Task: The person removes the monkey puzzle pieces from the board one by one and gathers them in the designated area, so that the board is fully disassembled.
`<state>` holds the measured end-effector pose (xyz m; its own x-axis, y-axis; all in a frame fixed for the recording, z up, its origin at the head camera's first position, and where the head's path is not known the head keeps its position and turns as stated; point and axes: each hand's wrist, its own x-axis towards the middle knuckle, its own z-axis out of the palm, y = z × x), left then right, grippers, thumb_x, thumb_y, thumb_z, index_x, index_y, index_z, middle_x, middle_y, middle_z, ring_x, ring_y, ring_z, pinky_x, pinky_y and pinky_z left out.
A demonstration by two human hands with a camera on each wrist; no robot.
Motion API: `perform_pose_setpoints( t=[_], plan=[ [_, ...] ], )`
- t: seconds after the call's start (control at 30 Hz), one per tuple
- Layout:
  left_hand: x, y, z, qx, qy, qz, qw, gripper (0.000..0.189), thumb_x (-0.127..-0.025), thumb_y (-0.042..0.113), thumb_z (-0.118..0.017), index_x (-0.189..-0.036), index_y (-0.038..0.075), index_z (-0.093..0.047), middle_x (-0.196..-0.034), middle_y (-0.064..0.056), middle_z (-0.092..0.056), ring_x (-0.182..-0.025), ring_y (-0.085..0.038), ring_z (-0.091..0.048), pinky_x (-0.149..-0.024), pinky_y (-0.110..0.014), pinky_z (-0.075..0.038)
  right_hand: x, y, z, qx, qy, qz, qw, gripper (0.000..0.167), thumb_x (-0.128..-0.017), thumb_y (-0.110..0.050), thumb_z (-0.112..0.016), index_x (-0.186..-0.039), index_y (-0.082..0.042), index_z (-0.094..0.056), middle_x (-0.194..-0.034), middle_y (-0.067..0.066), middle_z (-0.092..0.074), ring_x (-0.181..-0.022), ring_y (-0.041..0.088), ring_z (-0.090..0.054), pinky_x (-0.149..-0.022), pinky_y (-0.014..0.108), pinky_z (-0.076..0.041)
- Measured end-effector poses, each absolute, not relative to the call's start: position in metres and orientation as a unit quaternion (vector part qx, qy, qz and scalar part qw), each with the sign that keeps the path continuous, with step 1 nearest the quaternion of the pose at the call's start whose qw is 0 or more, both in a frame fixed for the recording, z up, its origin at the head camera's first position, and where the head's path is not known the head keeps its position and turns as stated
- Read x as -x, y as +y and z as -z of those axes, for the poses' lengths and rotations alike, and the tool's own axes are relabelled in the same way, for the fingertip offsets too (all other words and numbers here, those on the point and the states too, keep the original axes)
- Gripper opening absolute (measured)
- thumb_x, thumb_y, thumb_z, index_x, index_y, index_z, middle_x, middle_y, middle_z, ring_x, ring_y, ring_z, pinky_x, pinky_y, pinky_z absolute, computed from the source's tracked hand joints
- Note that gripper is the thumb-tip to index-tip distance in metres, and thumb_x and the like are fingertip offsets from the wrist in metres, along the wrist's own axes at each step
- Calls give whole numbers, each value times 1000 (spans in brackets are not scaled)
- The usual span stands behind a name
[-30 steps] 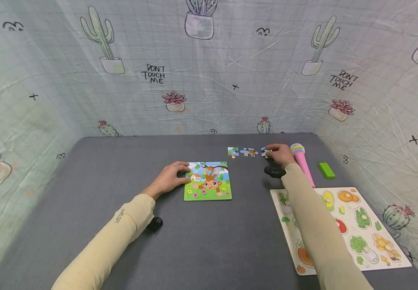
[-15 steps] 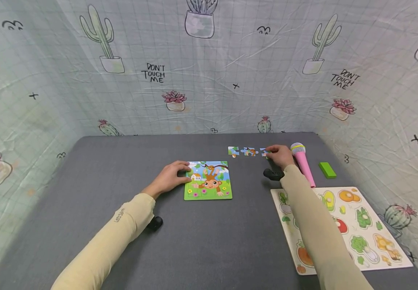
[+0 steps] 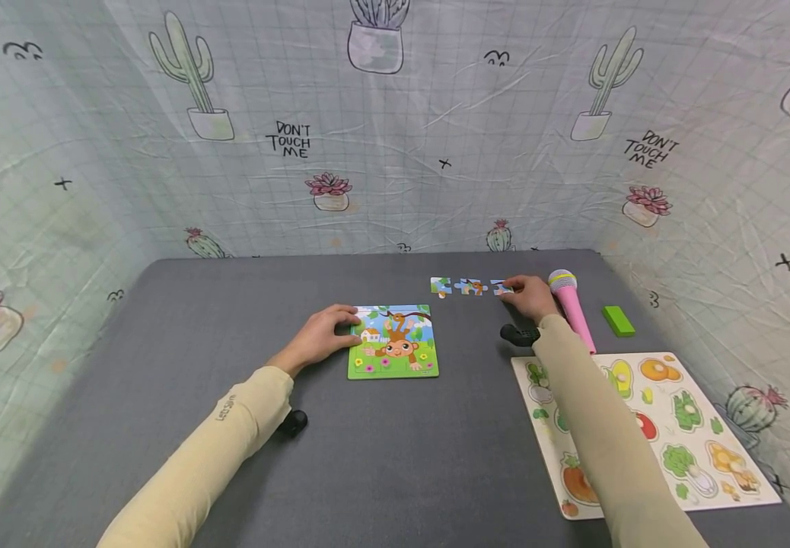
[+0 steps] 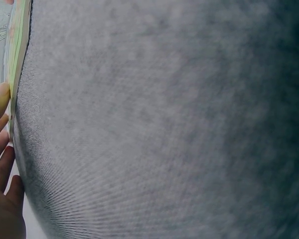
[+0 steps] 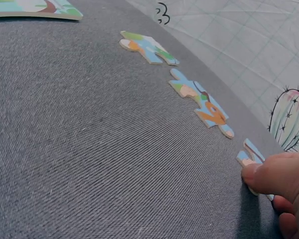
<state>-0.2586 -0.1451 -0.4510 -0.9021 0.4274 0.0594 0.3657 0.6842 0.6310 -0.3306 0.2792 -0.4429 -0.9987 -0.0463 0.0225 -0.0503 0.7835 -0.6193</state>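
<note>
A monkey jigsaw puzzle (image 3: 395,352) lies in its board at the middle of the table. My left hand (image 3: 318,335) rests at the board's left edge, thumb and fingertips spread along it; the left wrist view shows the fingers (image 4: 2,167) fairly straight at the board's side. At the back right, my right hand (image 3: 532,295) pinches a puzzle piece (image 5: 245,158) between thumb and fingers, low over the table. Part of that piece is hidden by the thumb. To its left lie a middle puzzle piece (image 3: 471,287) and a corner-like puzzle piece (image 3: 440,285), in a row.
A pink toy microphone (image 3: 574,312) lies just right of my right hand, with a green block (image 3: 618,321) beyond it. Under my right forearm is a vegetable peg board (image 3: 699,449). A printed cloth (image 3: 381,152) rises behind the table's back edge.
My right hand has shifted slightly at the rightmost puzzle piece, turning it a little and uncovering more of it. The left hand and the monkey puzzle stay in place.
</note>
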Motion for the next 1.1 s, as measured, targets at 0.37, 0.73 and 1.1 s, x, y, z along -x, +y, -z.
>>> perform_pose_setpoints(
  t=[0.37, 0.73, 1.1],
  plan=[
    [258, -146, 450, -212, 917, -336, 46, 38, -90, 24, -73, -122, 4, -66, -143, -13, -49, -135, -35, -40, -112, -51, -33, 331, 277, 447, -15, -941, -339, 8, 39, -95, -21, -65, -123, 6, -62, -121, 26, -61, -108, 38, -57, -92, 49, -47],
    [258, -144, 449, -215, 916, -336, 49, 38, -91, 24, -72, -123, 5, -66, -143, -13, -49, -135, -34, -40, -112, -51, -33, 330, 265, 441, 21, -931, -360, 50, 33, -96, -17, -61, -119, 7, -65, -114, 26, -65, -105, 38, -59, -90, 48, -47],
    [258, -144, 449, -217, 916, -336, 46, 38, -91, 23, -72, -122, 4, -66, -142, -14, -49, -135, -34, -41, -112, -51, -33, 322, 212, 419, -29, -907, -420, -29, 36, -101, -21, -55, -131, -2, -59, -128, 20, -57, -111, 36, -55, -91, 48, -48]
  ],
)
